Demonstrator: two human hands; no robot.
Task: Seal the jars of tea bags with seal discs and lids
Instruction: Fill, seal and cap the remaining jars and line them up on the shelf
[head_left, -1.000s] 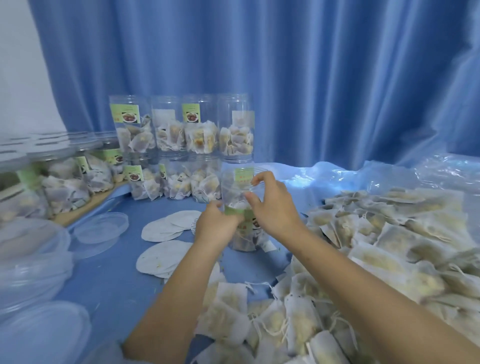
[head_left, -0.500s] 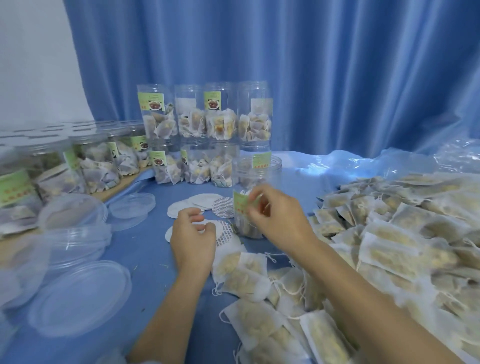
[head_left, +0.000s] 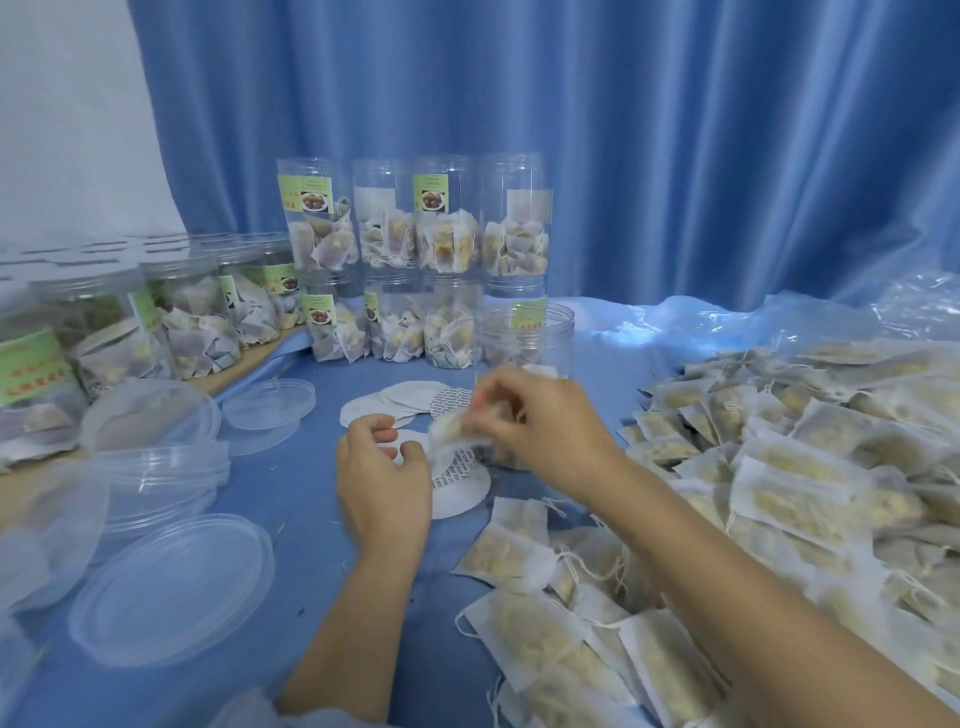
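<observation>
Hanging across the whole back from nine to three o'clock, a blue curtain (head_left: 675, 130) closes off the scene above a counter (head_left: 291, 499) covered in blue cloth. A broad heap of tea bags (head_left: 810, 457) fills the counter from three round to five o'clock. At twelve o'clock filled jars (head_left: 415, 260) stand stacked in two tiers, and a further row of lidded jars (head_left: 171, 317) runs out toward nine o'clock. Clear lids (head_left: 171, 592) lie piled at eight o'clock, the largest one flat and nearest the viewer. One open jar (head_left: 524, 332) without a lid stands near the centre, just past the hands at one o'clock, partly hidden by the right hand. White seal discs (head_left: 410, 400) lie overlapping on the cloth at the centre, just left of that jar, and one printed disc (head_left: 462, 483) lies between the two hands.

The right hand (head_left: 540, 421), at the centre, has its fingers curled and pinches a blurred tea bag (head_left: 452, 431) in front of the open jar. The left hand (head_left: 382, 478), at seven o'clock of the right one, is loosely curled with its fingertips over the edge of the printed disc; whether it has actually gripped the disc cannot be told.
</observation>
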